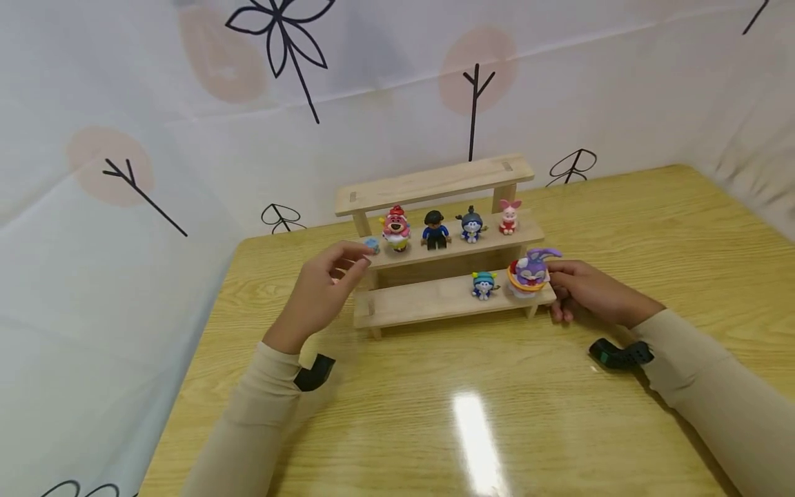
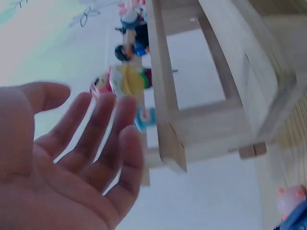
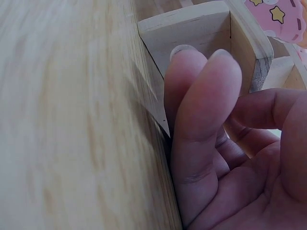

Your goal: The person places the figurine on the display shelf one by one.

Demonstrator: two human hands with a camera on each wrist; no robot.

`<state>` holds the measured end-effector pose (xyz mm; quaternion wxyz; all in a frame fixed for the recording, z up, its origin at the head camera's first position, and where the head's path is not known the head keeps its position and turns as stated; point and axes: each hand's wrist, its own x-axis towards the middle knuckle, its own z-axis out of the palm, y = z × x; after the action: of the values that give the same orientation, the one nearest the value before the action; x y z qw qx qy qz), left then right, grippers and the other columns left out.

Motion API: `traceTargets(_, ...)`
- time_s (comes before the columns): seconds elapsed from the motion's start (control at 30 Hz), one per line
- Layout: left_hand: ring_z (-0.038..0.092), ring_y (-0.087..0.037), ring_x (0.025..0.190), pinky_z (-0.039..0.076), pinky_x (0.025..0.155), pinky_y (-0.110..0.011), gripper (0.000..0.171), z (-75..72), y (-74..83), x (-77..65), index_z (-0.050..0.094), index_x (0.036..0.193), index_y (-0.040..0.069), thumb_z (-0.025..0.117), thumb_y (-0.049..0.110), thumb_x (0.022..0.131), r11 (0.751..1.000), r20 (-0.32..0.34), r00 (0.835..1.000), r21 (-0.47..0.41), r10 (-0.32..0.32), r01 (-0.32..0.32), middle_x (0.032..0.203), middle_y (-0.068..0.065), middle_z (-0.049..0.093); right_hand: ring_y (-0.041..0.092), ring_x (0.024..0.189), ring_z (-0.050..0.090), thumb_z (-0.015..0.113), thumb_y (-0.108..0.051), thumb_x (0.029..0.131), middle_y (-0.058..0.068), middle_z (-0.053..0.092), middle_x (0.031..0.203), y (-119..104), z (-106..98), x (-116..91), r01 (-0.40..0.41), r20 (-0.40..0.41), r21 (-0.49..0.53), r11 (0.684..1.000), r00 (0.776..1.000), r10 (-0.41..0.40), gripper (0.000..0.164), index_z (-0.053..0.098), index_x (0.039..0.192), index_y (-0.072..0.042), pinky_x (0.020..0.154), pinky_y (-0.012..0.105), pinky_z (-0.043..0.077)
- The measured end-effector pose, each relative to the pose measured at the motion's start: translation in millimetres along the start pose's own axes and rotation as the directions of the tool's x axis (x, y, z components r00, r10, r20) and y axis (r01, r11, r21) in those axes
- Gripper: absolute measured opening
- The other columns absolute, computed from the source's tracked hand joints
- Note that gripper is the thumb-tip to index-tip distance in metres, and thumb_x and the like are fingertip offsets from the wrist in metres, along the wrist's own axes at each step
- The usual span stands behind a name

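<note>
My left hand (image 1: 323, 290) is at the left end of a three-step wooden shelf (image 1: 428, 298), its fingers loosely bent. Its fingertips are by a small light-blue figure (image 1: 372, 245) on the middle step; touching or apart, I cannot tell. In the left wrist view the palm holds nothing. My right hand (image 1: 586, 293) grips the lower step's right end, beside a purple rabbit figure (image 1: 530, 273); the right wrist view shows curled fingers (image 3: 206, 110) against the wood, and their contact is partly hidden. Left of the rabbit sits a blue figure with a teal hat (image 1: 484, 284).
The middle step also bears a pink bear figure (image 1: 396, 228), a black-haired figure in blue (image 1: 436, 231), a dark-hatted figure (image 1: 471, 226) and a pink piglet figure (image 1: 508, 218). A pinkish figure (image 2: 291, 200) lies low by the shelf. Patterned white cloth (image 1: 385, 131) hangs behind the wooden table (image 1: 385, 414).
</note>
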<state>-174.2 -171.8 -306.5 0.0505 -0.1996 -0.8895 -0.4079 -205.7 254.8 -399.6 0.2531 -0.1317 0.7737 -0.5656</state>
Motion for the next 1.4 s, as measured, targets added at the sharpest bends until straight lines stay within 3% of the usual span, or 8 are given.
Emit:
traceTargets(0.1, 0.068, -0.022, 0.099, 0.055, 0.082, -0.036, 0.03, -6.0, -6.5, 2.1, 0.065, 0.126, 0.012, 0.053, 0.03, 0.105, 0.999, -0.09, 0.996, -0.043, -0.023, 0.019, 0.114, -0.008, 0.069, 0.019, 0.062, 0.062, 0.026, -0.034, 0.112, 0.012, 0.066, 0.077, -0.8, -0.1, 0.7, -0.01, -0.005, -0.007, 1.0, 1.0, 0.01, 0.05, 0.037, 0.144, 0.002, 0.056, 0.034, 0.055)
traceTargets(0.27, 0.067, -0.022, 0.098, 0.052, 0.071, -0.029, 0.029, -14.0, -18.2, 5.2, 0.065, 0.123, 0.011, 0.052, 0.03, 0.106, 0.995, -0.211, 0.975, -0.088, -0.073, 0.056, 0.111, -0.009, 0.068, 0.018, 0.062, 0.062, 0.026, -0.034, 0.112, 0.012, 0.066, 0.077, -0.7, -0.4, 0.7, -0.016, -0.008, -0.006, 1.0, 1.0, 0.016, 0.049, 0.037, 0.145, 0.002, 0.056, 0.034, 0.055)
traceTargets(0.37, 0.066, -0.023, 0.101, 0.052, 0.075, -0.029, 0.028, -17.0, -26.5, 6.4, 0.064, 0.124, 0.012, 0.051, 0.028, 0.106, 0.992, -0.246, 0.964, -0.095, -0.101, 0.08, 0.114, -0.01, 0.067, 0.018, 0.062, 0.062, 0.027, -0.035, 0.112, 0.012, 0.066, 0.078, -0.2, -0.1, 0.4, -0.011, -0.006, 0.001, 1.0, 1.0, 0.011, 0.049, 0.039, 0.143, 0.0, 0.056, 0.034, 0.055)
traceTargets(0.6, 0.06, -0.029, 0.11, 0.049, 0.092, -0.042, 0.027, -20.4, -51.2, 11.0, 0.063, 0.127, 0.011, 0.052, 0.023, 0.105, 0.982, -0.266, 0.947, -0.087, -0.183, 0.166, 0.121, -0.013, 0.063, 0.018, 0.062, 0.061, 0.026, -0.033, 0.112, 0.012, 0.066, 0.079, -0.2, 0.1, 0.9, -0.01, -0.008, -0.003, 1.0, 1.0, 0.01, 0.047, 0.039, 0.142, 0.0, 0.056, 0.035, 0.055)
traceTargets(0.93, 0.055, -0.034, 0.118, 0.049, 0.096, -0.048, 0.029, -25.1, -88.5, 12.2, 0.061, 0.13, 0.012, 0.05, 0.021, 0.104, 0.943, -0.227, 0.916, -0.028, -0.33, 0.333, 0.128, -0.015, 0.06, 0.019, 0.063, 0.062, 0.027, -0.035, 0.112, 0.012, 0.066, 0.08, 0.7, 0.7, 1.0, -0.006, -0.014, 0.001, 1.0, 1.0, 0.006, 0.046, 0.041, 0.141, -0.002, 0.056, 0.035, 0.055)
traceTargets(1.13, 0.053, -0.036, 0.123, 0.051, 0.096, -0.051, 0.036, -26.8, -101.2, 11.0, 0.055, 0.138, 0.01, 0.053, 0.021, 0.104, 0.926, -0.116, 0.922, 0.032, -0.37, 0.376, 0.139, -0.018, 0.053, 0.019, 0.062, 0.062, 0.027, -0.035, 0.112, 0.012, 0.066, 0.08, 0.6, 0.0, 0.9, -0.006, -0.01, -0.002, 1.0, 1.0, 0.006, 0.044, 0.043, 0.138, -0.004, 0.056, 0.035, 0.056)
traceTargets(1.4, 0.046, -0.04, 0.133, 0.049, 0.1, -0.055, 0.053, -29.2, -115.4, 7.2, 0.038, 0.154, 0.014, 0.049, 0.035, 0.106, 0.891, 0.005, 0.894, 0.092, -0.448, 0.445, 0.151, -0.022, 0.041, 0.018, 0.062, 0.061, 0.027, -0.035, 0.112, 0.012, 0.066, 0.08, 0.4, -0.1, 0.3, 0.002, -0.003, -0.004, 1.0, 1.0, -0.002, 0.041, 0.046, 0.135, -0.006, 0.056, 0.035, 0.056)
